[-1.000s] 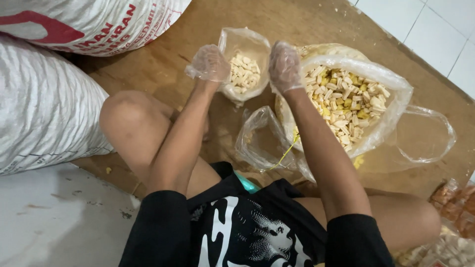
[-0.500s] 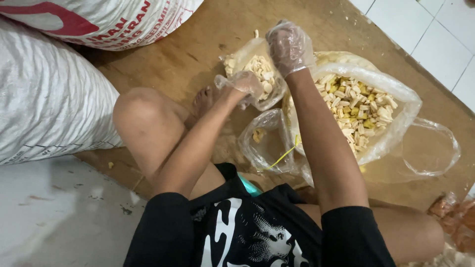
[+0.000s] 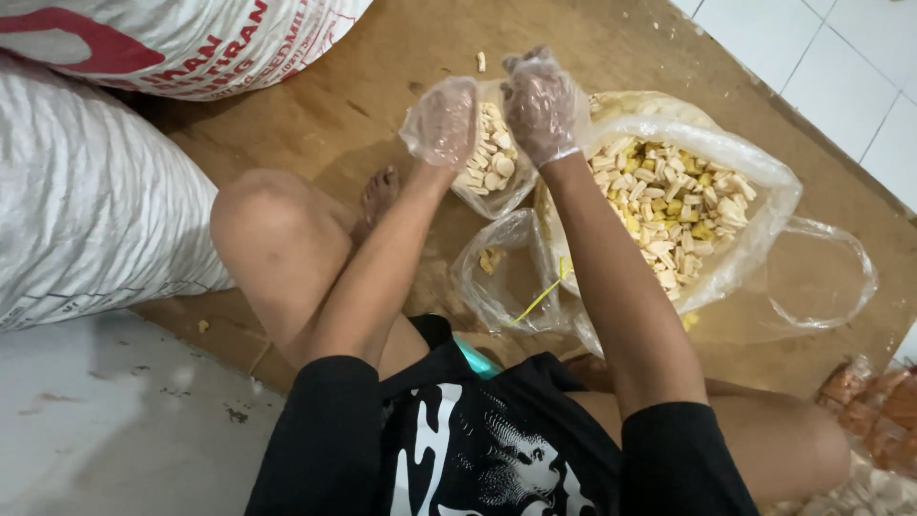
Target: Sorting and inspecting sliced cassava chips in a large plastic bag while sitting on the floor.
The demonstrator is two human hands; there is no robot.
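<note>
Small clear bag (image 3: 489, 167) of pale snack pieces sits on wooden board (image 3: 315, 105), directly under both hands. Left hand (image 3: 442, 122) & right hand (image 3: 540, 103), gloved, fingers clenched on bag's mouth; big bag (image 3: 755, 182) just right.

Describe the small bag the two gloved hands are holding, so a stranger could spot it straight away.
Start at the big clear sack heaped with pale and yellow snack pieces on the wooden board. Just left of it, the left hand and right hand pinch the small bag. Unlike the nearly empty bag nearer the person, it is packed with pale pieces.
</note>
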